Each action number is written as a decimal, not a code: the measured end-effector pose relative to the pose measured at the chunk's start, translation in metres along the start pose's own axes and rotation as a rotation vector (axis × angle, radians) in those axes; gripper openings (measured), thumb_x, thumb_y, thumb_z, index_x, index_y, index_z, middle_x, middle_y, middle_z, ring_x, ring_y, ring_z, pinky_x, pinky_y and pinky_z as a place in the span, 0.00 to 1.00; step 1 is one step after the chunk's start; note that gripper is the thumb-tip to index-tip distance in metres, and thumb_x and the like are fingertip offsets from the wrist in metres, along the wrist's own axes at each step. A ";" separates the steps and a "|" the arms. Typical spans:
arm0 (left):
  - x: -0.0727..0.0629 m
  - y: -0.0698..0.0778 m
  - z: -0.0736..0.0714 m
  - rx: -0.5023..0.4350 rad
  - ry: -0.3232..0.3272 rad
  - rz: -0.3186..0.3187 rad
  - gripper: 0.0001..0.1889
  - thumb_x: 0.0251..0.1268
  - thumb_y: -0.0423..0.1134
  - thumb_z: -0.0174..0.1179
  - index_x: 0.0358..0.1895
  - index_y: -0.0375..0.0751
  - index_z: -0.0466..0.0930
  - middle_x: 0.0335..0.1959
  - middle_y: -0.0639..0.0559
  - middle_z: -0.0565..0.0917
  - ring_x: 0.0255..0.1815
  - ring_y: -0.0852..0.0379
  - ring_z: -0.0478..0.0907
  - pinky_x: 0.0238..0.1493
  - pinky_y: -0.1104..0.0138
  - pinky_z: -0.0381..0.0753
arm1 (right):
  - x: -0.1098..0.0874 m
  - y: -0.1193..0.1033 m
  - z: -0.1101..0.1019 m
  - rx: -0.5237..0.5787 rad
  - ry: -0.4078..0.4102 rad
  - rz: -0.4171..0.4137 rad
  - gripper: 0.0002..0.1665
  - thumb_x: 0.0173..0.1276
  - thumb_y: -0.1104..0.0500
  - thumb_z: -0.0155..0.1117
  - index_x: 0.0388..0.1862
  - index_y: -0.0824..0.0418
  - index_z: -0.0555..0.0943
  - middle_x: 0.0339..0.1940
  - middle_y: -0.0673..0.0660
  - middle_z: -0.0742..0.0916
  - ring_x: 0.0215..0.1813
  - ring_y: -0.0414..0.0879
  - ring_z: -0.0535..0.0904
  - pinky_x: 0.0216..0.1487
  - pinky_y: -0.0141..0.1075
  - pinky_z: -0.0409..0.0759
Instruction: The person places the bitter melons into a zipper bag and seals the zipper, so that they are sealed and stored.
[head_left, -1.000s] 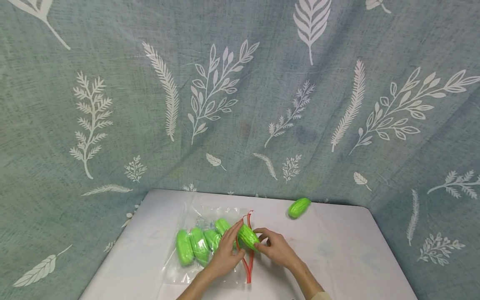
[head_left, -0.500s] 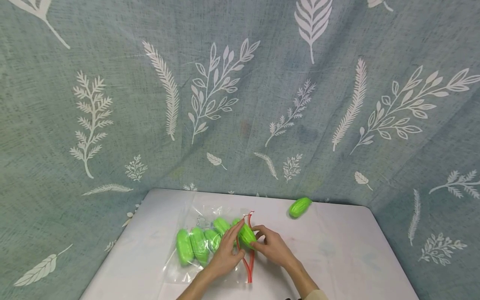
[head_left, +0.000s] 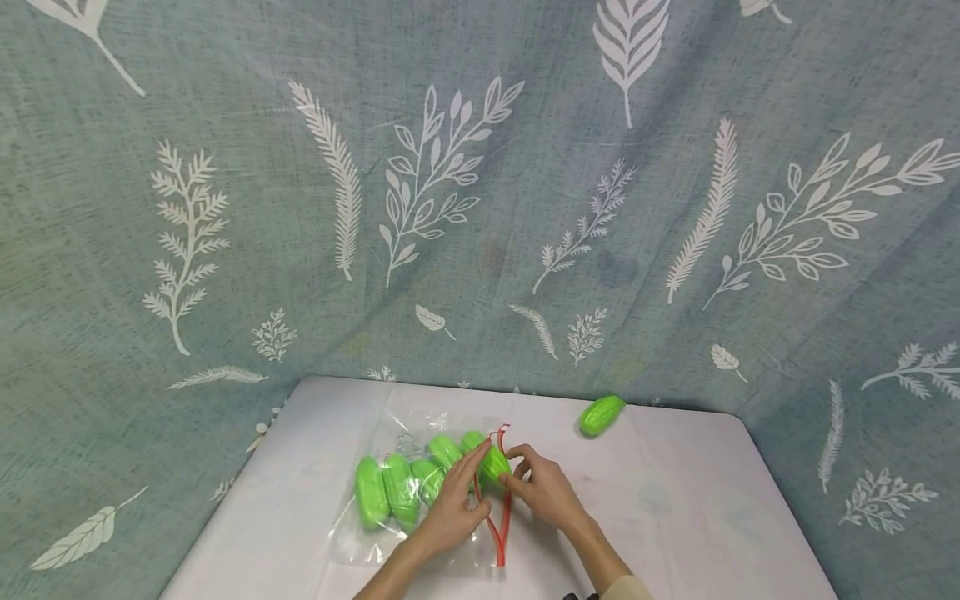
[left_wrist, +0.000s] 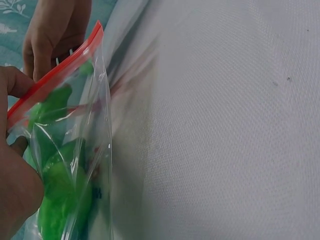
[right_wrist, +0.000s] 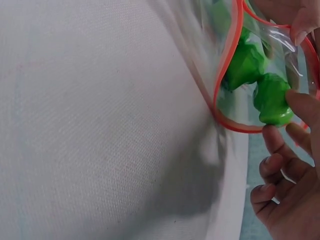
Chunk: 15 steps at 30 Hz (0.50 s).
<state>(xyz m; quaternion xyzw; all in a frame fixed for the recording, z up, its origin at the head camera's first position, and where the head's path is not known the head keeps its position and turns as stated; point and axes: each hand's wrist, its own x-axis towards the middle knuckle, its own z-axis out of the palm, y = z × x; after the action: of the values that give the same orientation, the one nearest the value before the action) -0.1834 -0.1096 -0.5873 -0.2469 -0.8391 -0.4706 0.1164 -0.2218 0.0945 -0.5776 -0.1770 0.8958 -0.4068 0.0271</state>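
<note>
A clear zip bag (head_left: 351, 546) with a red zip edge (head_left: 501, 546) lies on the table, several ribbed green cucumber-like pieces (head_left: 371, 493) inside it. My left hand (head_left: 453, 507) holds the bag near its mouth; in the left wrist view its thumb and a finger pinch the red edge. At the open mouth, my right hand (head_left: 551, 492) grips the outer end of another green cucumber-like piece (head_left: 495, 463), which sits mostly inside the bag. The right wrist view has the thumb and fingertips on that piece (right_wrist: 272, 102). Part of it hides behind my left fingers in the head view.
One more green cucumber-like piece (head_left: 602, 416) lies apart near the table's back edge, right of the bag. The white table (head_left: 675, 500) is bordered by a grey-green leaf-patterned cloth (head_left: 480, 208) at the back and sides.
My right hand has moved a little left, and the green piece has slid further into the bag's mouth. My left hand keeps its place on the bag.
</note>
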 end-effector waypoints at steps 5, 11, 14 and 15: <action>0.000 0.001 0.000 0.006 0.001 -0.007 0.50 0.48 0.24 0.64 0.80 0.41 0.55 0.76 0.37 0.63 0.75 0.30 0.58 0.73 0.33 0.51 | 0.001 -0.002 0.002 0.028 0.020 0.031 0.20 0.68 0.47 0.70 0.56 0.48 0.78 0.35 0.48 0.86 0.27 0.42 0.79 0.23 0.32 0.76; 0.001 0.001 -0.001 -0.011 -0.008 -0.015 0.50 0.48 0.24 0.64 0.80 0.41 0.55 0.77 0.37 0.62 0.75 0.30 0.58 0.71 0.31 0.54 | 0.003 -0.003 0.006 0.053 0.035 0.060 0.16 0.68 0.52 0.70 0.52 0.49 0.78 0.37 0.46 0.86 0.30 0.45 0.80 0.26 0.32 0.76; 0.001 0.002 -0.001 -0.020 -0.016 -0.022 0.49 0.48 0.25 0.64 0.80 0.41 0.55 0.77 0.38 0.62 0.75 0.30 0.58 0.70 0.31 0.55 | 0.004 -0.004 0.007 0.041 0.053 0.068 0.14 0.68 0.52 0.70 0.50 0.49 0.78 0.36 0.46 0.85 0.30 0.44 0.79 0.25 0.32 0.76; 0.001 0.002 -0.001 -0.023 -0.021 -0.026 0.49 0.48 0.25 0.64 0.80 0.41 0.55 0.77 0.38 0.62 0.76 0.31 0.58 0.70 0.32 0.57 | 0.005 -0.005 0.008 0.034 0.060 0.072 0.14 0.68 0.51 0.70 0.49 0.49 0.78 0.35 0.46 0.85 0.29 0.43 0.79 0.25 0.31 0.76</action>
<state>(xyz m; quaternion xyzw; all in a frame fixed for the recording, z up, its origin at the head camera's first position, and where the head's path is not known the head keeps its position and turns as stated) -0.1836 -0.1095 -0.5849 -0.2421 -0.8380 -0.4790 0.0988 -0.2234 0.0846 -0.5788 -0.1318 0.8950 -0.4258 0.0181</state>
